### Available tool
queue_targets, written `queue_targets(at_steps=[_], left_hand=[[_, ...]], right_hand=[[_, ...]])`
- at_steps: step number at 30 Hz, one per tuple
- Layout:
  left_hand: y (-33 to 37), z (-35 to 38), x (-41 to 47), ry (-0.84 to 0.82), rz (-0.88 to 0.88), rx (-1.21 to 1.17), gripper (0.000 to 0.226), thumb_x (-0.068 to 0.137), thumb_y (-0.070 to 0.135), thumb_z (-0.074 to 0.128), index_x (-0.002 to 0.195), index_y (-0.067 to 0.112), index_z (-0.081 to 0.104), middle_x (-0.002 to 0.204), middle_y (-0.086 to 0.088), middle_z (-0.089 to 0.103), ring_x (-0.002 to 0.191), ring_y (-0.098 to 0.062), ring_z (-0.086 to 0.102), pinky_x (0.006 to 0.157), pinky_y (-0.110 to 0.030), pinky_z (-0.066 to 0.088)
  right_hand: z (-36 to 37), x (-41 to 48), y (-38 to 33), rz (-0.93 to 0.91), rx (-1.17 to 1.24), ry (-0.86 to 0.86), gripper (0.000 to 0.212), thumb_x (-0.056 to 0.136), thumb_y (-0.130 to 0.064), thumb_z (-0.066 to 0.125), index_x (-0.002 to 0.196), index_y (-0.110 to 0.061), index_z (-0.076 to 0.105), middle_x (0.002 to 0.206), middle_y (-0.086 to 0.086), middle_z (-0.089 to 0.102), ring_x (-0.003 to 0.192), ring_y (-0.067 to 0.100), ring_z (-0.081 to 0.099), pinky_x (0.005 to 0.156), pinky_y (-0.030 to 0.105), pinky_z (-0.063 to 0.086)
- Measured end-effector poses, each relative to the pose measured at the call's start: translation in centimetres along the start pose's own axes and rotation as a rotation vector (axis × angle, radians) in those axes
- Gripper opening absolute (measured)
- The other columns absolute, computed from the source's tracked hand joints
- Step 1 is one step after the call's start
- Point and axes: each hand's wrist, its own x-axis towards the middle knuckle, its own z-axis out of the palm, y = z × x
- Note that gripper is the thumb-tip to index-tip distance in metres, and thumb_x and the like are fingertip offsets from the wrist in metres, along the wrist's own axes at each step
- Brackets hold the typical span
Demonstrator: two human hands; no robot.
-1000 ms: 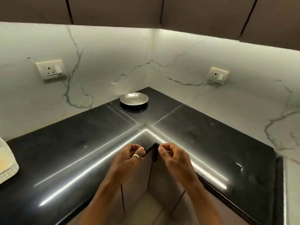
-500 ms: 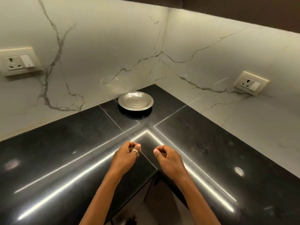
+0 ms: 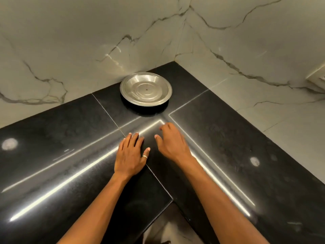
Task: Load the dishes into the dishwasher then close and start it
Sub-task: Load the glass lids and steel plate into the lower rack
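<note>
A round steel plate lies flat in the far corner of the black stone counter, close to the marble wall. My left hand reaches over the counter with its fingers straight and a ring on one finger; it holds nothing. My right hand is beside it, slightly further forward, fingers loosely spread and empty. Both hands are short of the plate, a hand's length from its near rim. No dishwasher is in view.
White marble walls meet behind the plate and close off the corner. A wall socket sits at the right edge. The counter's inner front corner is below my forearms, with floor visible beneath it.
Both hands have moved forward over the counter towards the plate, and their curled fingers have opened. The view has tilted down and closer to the corner.
</note>
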Motion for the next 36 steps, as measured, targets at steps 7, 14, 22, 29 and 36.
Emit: queue_targets(at_steps=[7, 14, 22, 29, 36], left_hand=[[0.1, 0.3, 0.3, 0.017, -0.031, 0.044, 0.061, 0.099, 0.058, 0.044, 0.146, 0.02, 0.05, 0.158, -0.005, 0.041, 0.151, -0.027, 0.028, 0.123, -0.046, 0.023], [-0.1, 0.4, 0.3, 0.019, -0.048, 0.032, 0.061, 0.099, 0.059, 0.043, 0.146, 0.022, 0.05, 0.159, -0.002, 0.041, 0.152, -0.025, 0.027, 0.123, -0.045, 0.022], [0.0, 0.3, 0.4, 0.031, -0.068, 0.041, 0.06, 0.099, 0.06, 0.042, 0.146, 0.023, 0.051, 0.16, 0.0, 0.039, 0.153, -0.022, 0.025, 0.125, -0.042, 0.019], [0.0, 0.4, 0.5, 0.046, -0.071, 0.035, 0.058, 0.099, 0.058, 0.045, 0.143, 0.022, 0.055, 0.158, 0.0, 0.043, 0.152, -0.022, 0.028, 0.124, -0.042, 0.023], [0.0, 0.4, 0.4, 0.053, -0.075, 0.023, 0.058, 0.098, 0.059, 0.046, 0.143, 0.023, 0.054, 0.158, 0.001, 0.043, 0.152, -0.021, 0.028, 0.124, -0.042, 0.023]], right_hand=[[3.2, 8.5, -0.6, -0.044, -0.214, 0.092, 0.05, 0.095, -0.016, 0.054, 0.144, -0.011, 0.041, 0.161, 0.017, 0.027, 0.15, 0.037, 0.023, 0.118, 0.054, 0.029], [5.1, 16.4, -2.3, -0.136, -0.459, 0.101, 0.056, 0.092, -0.012, 0.051, 0.146, -0.007, 0.038, 0.159, 0.02, 0.031, 0.152, 0.037, 0.02, 0.119, 0.055, 0.024], [6.4, 20.4, -2.3, -0.192, -0.487, 0.062, 0.048, 0.084, -0.01, 0.056, 0.131, -0.004, 0.049, 0.134, 0.018, 0.055, 0.135, 0.038, 0.043, 0.113, 0.053, 0.035], [8.0, 21.6, -1.9, -0.24, -0.428, 0.1, 0.034, 0.097, -0.005, 0.046, 0.131, -0.004, 0.05, 0.134, 0.019, 0.056, 0.126, 0.038, 0.052, 0.098, 0.048, 0.048], [6.3, 17.4, -2.9, -0.271, -0.287, 0.15, 0.051, 0.098, 0.0, 0.035, 0.148, -0.008, 0.042, 0.154, 0.017, 0.045, 0.141, 0.036, 0.044, 0.109, 0.045, 0.043]])
